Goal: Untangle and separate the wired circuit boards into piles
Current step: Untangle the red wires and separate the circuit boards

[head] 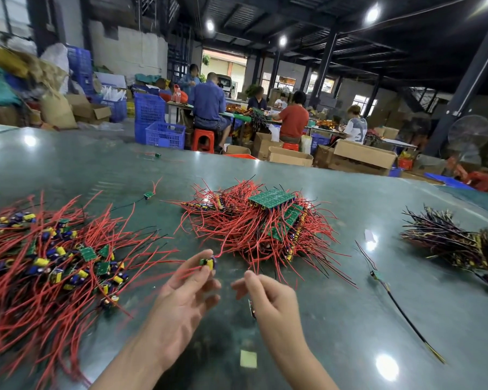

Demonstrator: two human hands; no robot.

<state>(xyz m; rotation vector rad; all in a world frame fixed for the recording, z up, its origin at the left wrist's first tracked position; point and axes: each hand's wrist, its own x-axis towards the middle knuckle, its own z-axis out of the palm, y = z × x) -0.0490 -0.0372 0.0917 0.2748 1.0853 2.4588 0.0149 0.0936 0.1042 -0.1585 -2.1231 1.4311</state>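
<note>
My left hand (185,294) pinches a small green circuit board with a yellow capacitor (208,263) between thumb and fingertips; its red wire runs left over my fingers. My right hand (269,298) is just to the right, fingers curled, with a small dark board (252,309) hanging beneath it. Both hands hover in front of the tangled centre pile of red-wired boards (265,223). A spread pile of red-wired boards with yellow and blue capacitors (54,263) lies at the left.
A pile of dark-wired boards (457,243) lies at the right. A single board on a long black wire (378,275) and a stray small board (148,195) lie on the green table (350,319). A yellow paper scrap (248,358) sits near me. People work at tables behind.
</note>
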